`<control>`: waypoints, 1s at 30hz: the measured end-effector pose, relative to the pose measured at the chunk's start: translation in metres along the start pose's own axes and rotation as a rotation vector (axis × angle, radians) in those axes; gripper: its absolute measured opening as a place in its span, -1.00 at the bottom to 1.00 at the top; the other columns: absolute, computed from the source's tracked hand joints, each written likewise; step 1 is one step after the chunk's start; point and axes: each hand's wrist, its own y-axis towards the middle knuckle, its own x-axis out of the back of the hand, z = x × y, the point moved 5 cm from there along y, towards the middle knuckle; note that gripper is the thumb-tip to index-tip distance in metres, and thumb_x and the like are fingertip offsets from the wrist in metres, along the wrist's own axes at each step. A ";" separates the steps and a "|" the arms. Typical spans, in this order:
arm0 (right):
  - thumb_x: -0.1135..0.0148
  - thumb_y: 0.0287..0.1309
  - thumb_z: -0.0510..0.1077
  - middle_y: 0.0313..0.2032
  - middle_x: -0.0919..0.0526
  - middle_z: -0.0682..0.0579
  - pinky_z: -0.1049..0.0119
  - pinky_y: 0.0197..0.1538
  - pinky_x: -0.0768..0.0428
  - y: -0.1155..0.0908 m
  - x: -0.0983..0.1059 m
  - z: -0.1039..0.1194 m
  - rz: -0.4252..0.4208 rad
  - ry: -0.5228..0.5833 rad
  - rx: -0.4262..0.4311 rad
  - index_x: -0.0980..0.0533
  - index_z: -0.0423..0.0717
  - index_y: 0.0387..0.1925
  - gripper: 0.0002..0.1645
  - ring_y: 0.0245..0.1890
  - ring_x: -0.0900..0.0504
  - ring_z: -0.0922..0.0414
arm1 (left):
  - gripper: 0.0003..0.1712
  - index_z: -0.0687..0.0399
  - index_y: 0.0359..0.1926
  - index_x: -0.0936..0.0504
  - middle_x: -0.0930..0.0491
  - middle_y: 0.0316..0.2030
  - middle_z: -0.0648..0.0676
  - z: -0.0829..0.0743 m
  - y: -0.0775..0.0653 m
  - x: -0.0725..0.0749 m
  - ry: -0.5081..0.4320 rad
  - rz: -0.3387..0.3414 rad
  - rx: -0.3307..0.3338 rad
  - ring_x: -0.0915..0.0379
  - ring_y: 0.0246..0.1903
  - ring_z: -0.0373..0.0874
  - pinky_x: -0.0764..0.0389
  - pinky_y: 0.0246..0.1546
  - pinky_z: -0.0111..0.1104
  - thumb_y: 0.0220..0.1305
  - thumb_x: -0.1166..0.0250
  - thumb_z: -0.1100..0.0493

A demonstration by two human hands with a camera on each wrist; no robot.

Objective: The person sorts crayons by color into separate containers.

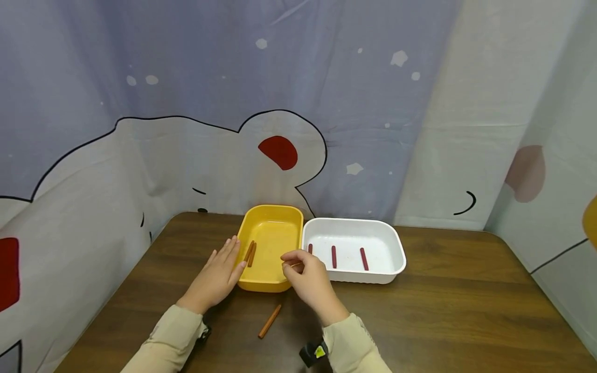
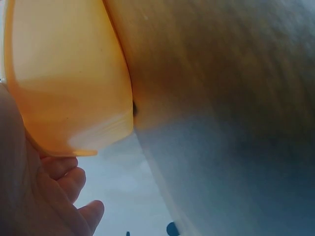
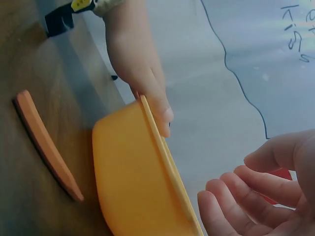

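My left hand (image 1: 215, 274) rests on the left rim of the yellow tray (image 1: 280, 211), fingers extended along its edge. In the left wrist view, the tray's side (image 2: 74, 59) fills the space beside that hand. Over the tray's right side, the thumb and fingers of my right hand (image 1: 308, 277) are bent in a pinch around a thin orange-brown stick (image 1: 294, 263), mostly hidden by the fingers. Two similar sticks (image 1: 252, 255) lie inside the tray at its left. Another orange-brown stick (image 1: 269, 321) lies on the table in front.
A white tray (image 1: 382, 238) stands against the yellow one on the right, with dark red sticks (image 1: 333, 257) laid apart inside. Both trays stand on a brown wooden table (image 1: 448, 311). A printed curtain (image 1: 224, 160) hangs behind the table.
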 end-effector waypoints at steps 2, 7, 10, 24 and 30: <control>-0.28 0.23 -0.27 -0.29 -0.70 -0.01 0.40 -0.28 -0.60 -0.005 -0.002 0.000 0.010 0.006 -0.003 -0.67 -0.23 -0.15 -0.82 -0.36 -0.62 0.16 | -0.26 0.40 0.53 -0.09 -0.05 0.54 0.32 0.000 0.000 0.000 0.000 0.000 0.000 0.04 0.52 0.22 -0.05 0.44 0.21 0.63 0.05 -0.05; -0.29 0.19 -0.31 -0.31 -0.70 0.01 0.40 -0.24 -0.61 -0.016 -0.007 -0.001 0.029 -0.011 0.015 -0.66 -0.26 -0.20 -0.85 -0.35 -0.62 0.17 | -0.26 0.41 0.53 -0.08 -0.04 0.54 0.32 0.000 0.000 0.000 -0.003 0.005 -0.001 0.04 0.52 0.22 -0.04 0.45 0.21 0.63 0.05 -0.05; -0.29 0.16 -0.33 -0.36 -0.69 0.04 0.40 -0.24 -0.61 -0.021 -0.010 0.000 0.039 -0.041 0.030 -0.66 -0.25 -0.26 -0.89 -0.36 -0.61 0.20 | -0.26 0.41 0.53 -0.08 -0.04 0.54 0.32 0.000 0.000 0.000 -0.001 0.003 0.000 0.04 0.52 0.22 -0.05 0.44 0.21 0.63 0.05 -0.06; -0.38 0.18 -0.22 -0.54 -0.58 0.16 0.39 -0.43 -0.50 -0.036 -0.027 -0.006 0.241 -0.187 -0.038 -0.64 -0.14 -0.43 -0.90 -0.54 -0.46 0.31 | -0.23 0.39 0.54 -0.06 0.00 0.55 0.32 0.002 0.000 -0.001 -0.011 0.019 0.013 0.07 0.53 0.23 -0.01 0.45 0.22 0.64 0.10 -0.10; -0.38 0.16 -0.20 -0.65 -0.53 0.16 0.38 -0.55 -0.43 -0.041 -0.036 -0.019 0.284 -0.221 -0.128 -0.58 -0.10 -0.61 -0.74 -0.64 -0.43 0.26 | -0.23 0.40 0.54 -0.07 -0.01 0.54 0.33 0.001 0.000 0.000 -0.011 0.016 0.008 0.05 0.52 0.25 -0.02 0.44 0.24 0.64 0.11 -0.11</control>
